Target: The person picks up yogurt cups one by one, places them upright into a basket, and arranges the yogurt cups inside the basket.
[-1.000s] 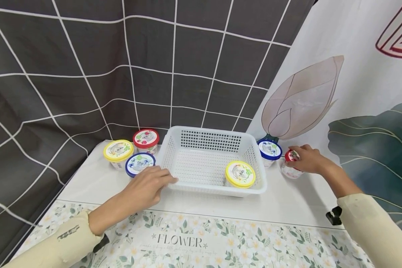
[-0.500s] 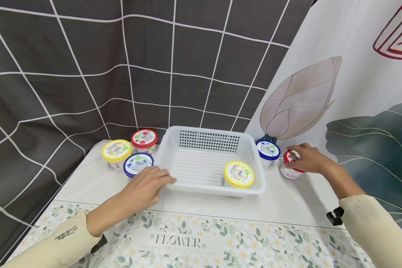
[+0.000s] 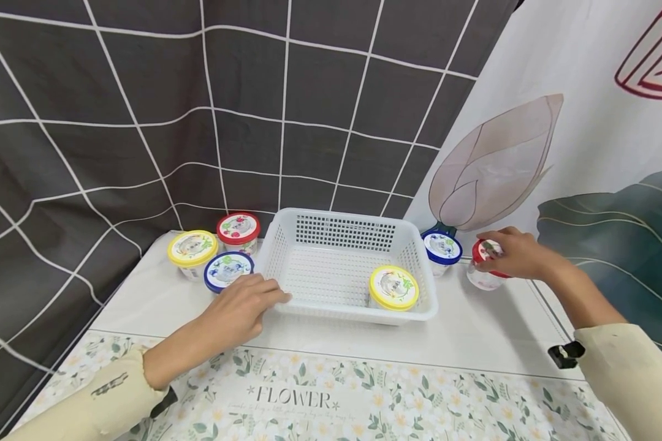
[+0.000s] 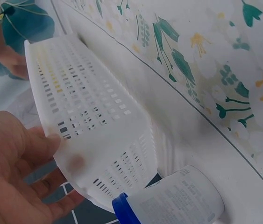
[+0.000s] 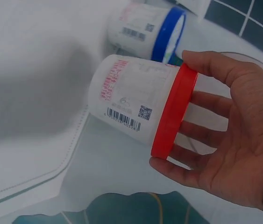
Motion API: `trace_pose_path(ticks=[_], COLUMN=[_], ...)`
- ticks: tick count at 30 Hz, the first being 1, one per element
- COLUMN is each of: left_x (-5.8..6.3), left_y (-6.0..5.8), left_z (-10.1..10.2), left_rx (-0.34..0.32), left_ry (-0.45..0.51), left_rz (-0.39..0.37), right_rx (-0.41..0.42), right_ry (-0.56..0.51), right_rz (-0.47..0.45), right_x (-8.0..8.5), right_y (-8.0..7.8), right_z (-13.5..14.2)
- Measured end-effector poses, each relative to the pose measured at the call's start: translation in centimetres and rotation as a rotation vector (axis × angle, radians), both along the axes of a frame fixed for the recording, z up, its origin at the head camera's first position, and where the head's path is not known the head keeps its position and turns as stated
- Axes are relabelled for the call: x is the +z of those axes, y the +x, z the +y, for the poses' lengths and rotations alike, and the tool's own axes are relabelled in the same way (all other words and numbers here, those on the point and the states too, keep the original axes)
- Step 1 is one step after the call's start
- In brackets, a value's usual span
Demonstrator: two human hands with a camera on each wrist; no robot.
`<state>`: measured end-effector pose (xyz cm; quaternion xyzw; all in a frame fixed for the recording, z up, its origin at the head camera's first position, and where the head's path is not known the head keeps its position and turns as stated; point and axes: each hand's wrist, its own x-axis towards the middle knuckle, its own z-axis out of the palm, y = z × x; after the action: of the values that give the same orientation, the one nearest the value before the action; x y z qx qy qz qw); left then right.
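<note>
My right hand [image 3: 518, 254] grips a white tub with a red lid [image 5: 140, 102] by the lid's edge, thumb on one side and fingertips on the other. Whether the tub's base touches the table cannot be told. At the near left corner of a white plastic basket [image 3: 331, 309], my left hand [image 3: 243, 306] holds the rim between thumb and fingers. Inside the basket, at its right front, sits a yellow-lidded tub [image 3: 394, 288]. A blue-lidded tub [image 3: 442, 247] stands between the basket and my right hand. Another blue-lidded tub [image 3: 228, 271] is just beyond my left hand, partly hidden by it.
Left of the basket stand a second yellow-lidded tub [image 3: 193, 248] and a second red-lidded tub [image 3: 239, 229]. A dark checked cloth [image 3: 243, 122] hangs behind the table. On the right hangs a white curtain [image 3: 579, 147] with plant prints. A floral mat [image 3: 309, 392] covers the front.
My right hand has shifted a little to the right and away from me, carrying the red-lidded tub with it. The left hand and the basket stay in place.
</note>
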<state>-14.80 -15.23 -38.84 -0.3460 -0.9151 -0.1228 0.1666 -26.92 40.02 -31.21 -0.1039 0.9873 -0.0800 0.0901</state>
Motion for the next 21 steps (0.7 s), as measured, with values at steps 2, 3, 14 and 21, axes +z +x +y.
trace_pose_path(ticks=[2, 3, 14, 21], left_x=[0.0, 0.0, -0.1, -0.2], left_y=[0.0, 0.0, 0.0, 0.0], left_z=[0.0, -0.1, 0.0, 0.0], left_rx=[0.001, 0.001, -0.005, -0.004], left_ry=[-0.003, -0.004, -0.008, -0.005], left_rz=[0.001, 0.004, 0.007, 0.017], right_rx=[0.007, 0.011, 0.011, 0.031], right_ry=[-0.002, 0.000, 0.029, 0.027], right_rz=[0.010, 0.016, 0.013, 0.053], right_x=[0.3, 0.5, 1.9, 3.0], right_y=[0.1, 0.1, 0.4, 0.5], right_z=[-0.2, -0.3, -0.9, -1.6])
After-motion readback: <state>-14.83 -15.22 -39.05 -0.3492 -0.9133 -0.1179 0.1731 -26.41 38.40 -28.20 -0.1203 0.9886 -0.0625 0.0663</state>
